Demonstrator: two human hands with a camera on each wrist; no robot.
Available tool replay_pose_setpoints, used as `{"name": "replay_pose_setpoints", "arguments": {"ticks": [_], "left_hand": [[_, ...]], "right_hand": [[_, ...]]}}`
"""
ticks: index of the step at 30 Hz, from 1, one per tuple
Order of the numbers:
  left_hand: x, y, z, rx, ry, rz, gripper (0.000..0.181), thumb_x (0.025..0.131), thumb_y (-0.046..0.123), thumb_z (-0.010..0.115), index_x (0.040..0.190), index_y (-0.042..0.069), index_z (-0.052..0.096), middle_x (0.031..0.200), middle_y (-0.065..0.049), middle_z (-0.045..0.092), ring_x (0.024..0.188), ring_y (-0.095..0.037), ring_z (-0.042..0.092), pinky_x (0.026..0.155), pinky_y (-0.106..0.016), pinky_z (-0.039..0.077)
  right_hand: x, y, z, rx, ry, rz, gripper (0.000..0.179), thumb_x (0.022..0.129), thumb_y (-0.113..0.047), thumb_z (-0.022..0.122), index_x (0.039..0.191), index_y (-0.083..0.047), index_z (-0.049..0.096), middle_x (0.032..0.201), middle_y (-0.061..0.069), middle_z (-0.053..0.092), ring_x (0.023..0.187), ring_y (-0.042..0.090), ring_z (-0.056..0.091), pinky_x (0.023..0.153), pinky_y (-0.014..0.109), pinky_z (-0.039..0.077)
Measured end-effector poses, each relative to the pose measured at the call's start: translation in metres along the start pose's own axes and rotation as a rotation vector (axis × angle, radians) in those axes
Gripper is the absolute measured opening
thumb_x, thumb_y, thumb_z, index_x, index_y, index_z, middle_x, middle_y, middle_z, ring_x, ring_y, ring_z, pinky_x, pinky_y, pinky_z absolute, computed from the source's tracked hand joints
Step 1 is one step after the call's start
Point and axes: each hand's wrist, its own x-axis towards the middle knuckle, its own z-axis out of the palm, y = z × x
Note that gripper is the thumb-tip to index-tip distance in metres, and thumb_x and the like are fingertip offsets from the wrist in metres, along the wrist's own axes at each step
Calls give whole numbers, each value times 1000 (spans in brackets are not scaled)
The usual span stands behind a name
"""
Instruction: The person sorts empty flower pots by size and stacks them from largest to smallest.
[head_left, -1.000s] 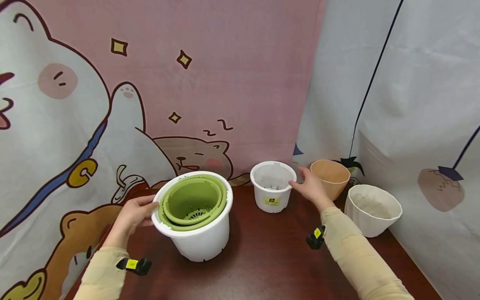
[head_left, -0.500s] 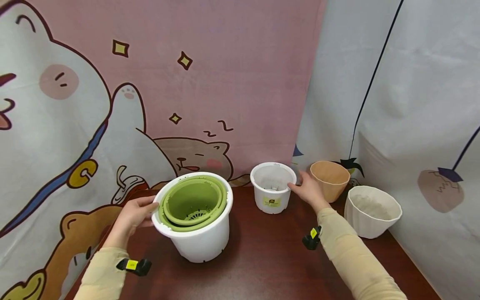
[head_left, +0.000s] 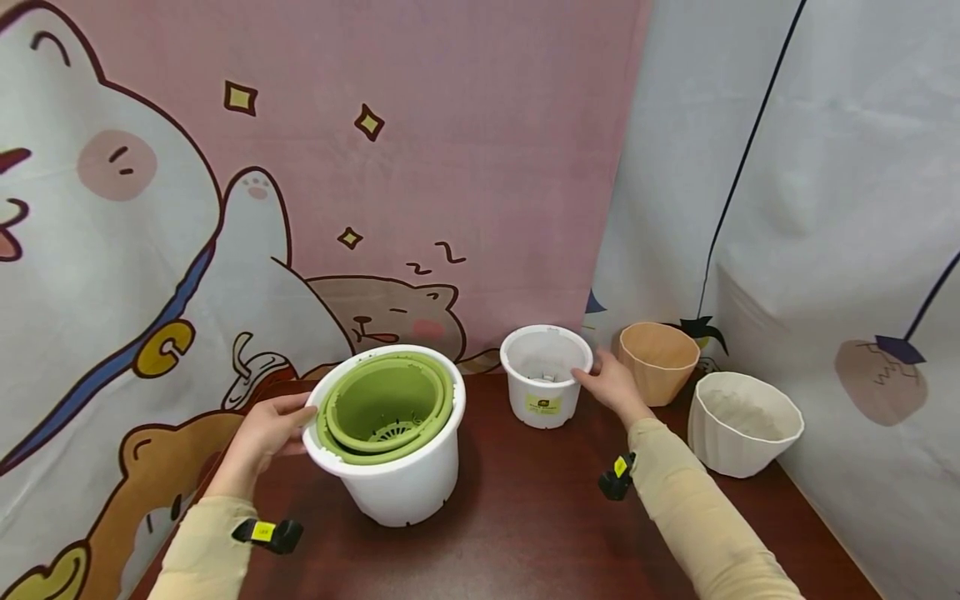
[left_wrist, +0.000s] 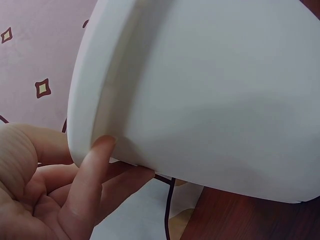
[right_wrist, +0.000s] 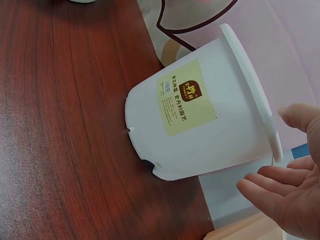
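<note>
At the left of the head view, my left hand [head_left: 266,433] pinches the rim of a large white flowerpot [head_left: 408,492], its thumb [left_wrist: 95,170] below the lip in the left wrist view. Two green flowerpots [head_left: 386,400] are nested inside it, the inner one with a slotted base. A smaller white flowerpot [head_left: 543,406] with a yellow label [right_wrist: 186,97] stands upright further back. Beside its right rim is my right hand [head_left: 615,385], thumb and fingers spread around the edge. Whether the thumb touches the rim, I cannot tell.
An orange flowerpot [head_left: 660,367] stands just right of my right hand. A cream fluted flowerpot [head_left: 738,437] is nearer, beside the grey curtain [head_left: 847,250]. Behind the dark red table [head_left: 517,517] hangs a pink cartoon curtain [head_left: 487,150].
My right hand has moved slightly left and down, closer to the smaller white flowerpot's rim. The left hand and the large white flowerpot have stayed put.
</note>
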Motion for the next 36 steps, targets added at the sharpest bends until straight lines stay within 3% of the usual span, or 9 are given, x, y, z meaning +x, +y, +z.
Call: {"name": "replay_pose_setpoints", "arguments": {"ticks": [11, 18, 25, 36], "left_hand": [[1, -1, 0, 8, 2, 3, 53, 101, 13, 57, 144, -13, 40, 97, -13, 68, 71, -15, 69, 61, -34, 61], [1, -1, 0, 12, -5, 3, 54, 101, 14, 57, 144, -13, 39, 99, -14, 68, 72, -15, 69, 61, -34, 61], [1, -1, 0, 11, -8, 19, 52, 101, 13, 57, 143, -12, 41, 100, -14, 69, 72, -14, 68, 62, -34, 61], [1, -1, -1, 21, -11, 21, 53, 100, 15, 59, 143, -12, 42, 102, -15, 68, 72, -15, 68, 62, -35, 61]], "right_hand": [[-1, 0, 7, 31, -16, 31, 64, 98, -31, 60, 137, 16, 40, 133, 37, 48, 119, 49, 51, 99, 58, 46], [-1, 2, 10, 58, -35, 61, 66, 99, -33, 59, 139, 15, 39, 132, 37, 49, 118, 47, 53, 97, 56, 49], [-1, 2, 13, 153, -50, 85, 62, 100, -29, 58, 139, 15, 38, 128, 35, 52, 106, 42, 60, 82, 45, 58], [-3, -5, 15, 279, -51, 164, 57, 99, -17, 56, 141, 15, 35, 133, 36, 46, 116, 46, 55, 90, 48, 55]]}}
